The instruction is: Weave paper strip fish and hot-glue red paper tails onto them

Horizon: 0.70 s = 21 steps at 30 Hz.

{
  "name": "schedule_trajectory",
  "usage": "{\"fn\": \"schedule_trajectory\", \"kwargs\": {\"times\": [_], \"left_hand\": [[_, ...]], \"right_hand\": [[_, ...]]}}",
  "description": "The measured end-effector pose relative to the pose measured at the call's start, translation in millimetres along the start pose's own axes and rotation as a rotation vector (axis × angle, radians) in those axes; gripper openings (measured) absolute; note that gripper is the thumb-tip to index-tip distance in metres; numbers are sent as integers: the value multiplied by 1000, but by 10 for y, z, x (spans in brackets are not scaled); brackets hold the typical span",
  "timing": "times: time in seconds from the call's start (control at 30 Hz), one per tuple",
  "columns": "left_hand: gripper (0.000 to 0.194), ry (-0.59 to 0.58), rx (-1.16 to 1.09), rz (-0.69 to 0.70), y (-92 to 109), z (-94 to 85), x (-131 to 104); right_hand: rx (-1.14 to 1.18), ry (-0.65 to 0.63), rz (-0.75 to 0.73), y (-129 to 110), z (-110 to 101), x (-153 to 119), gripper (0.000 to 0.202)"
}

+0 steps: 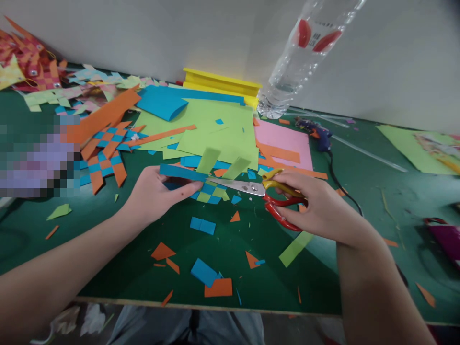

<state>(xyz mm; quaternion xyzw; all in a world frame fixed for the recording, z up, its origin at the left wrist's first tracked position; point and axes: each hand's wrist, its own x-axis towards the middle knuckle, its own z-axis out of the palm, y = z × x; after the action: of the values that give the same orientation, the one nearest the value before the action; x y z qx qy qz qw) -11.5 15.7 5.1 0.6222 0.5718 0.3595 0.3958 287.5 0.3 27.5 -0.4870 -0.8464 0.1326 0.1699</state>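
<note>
The grip of the left hand (154,194) is closed, thumb and fingers pinching a blue-and-green woven paper (212,192), with a long blue strip extending above the thumb and two light green strips angling away from the person. The right hand (319,201) grasps the yellow and red handles of the scissors (255,188), whose blades point left, the tips at the woven paper. Both hands are above the middle of the green surface (125,273).

Nearest, below the surface's front edge, are the person's jeans (151,326). Near that edge lie an orange rectangle (218,288) and a blue rectangle (203,272), touching. Farther in, a creased blue piece (202,225) lies below the woven paper, and a green strip (295,249) lies below the right hand. A magenta object (445,239) is at the right edge.

Beyond the hands, an orange-and-blue woven piece (106,160) lies left of stacked green sheets (219,134); a pink sheet (293,143) and a glue gun (321,136) are to their right. A pixelated patch hides part of the left side. Farthest back, red woven pieces (38,60), a folded yellow sheet (223,82) and a clear bottle (298,62) are near the wall (143,38).
</note>
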Motion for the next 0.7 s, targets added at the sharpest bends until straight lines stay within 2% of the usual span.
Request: {"fn": "schedule_trajectory", "kwargs": {"times": [0.3, 0.6, 0.7], "left_hand": [[25, 25, -11, -59, 4, -7, 12], [28, 89, -77, -93, -50, 6, 49], [27, 103, -84, -86, -34, 7, 51]], "right_hand": [[-3, 14, -29, -40, -41, 0, 29], [-13, -49, 55, 59, -31, -26, 41], [-36, -68, 65, 58, -15, -15, 39]]}}
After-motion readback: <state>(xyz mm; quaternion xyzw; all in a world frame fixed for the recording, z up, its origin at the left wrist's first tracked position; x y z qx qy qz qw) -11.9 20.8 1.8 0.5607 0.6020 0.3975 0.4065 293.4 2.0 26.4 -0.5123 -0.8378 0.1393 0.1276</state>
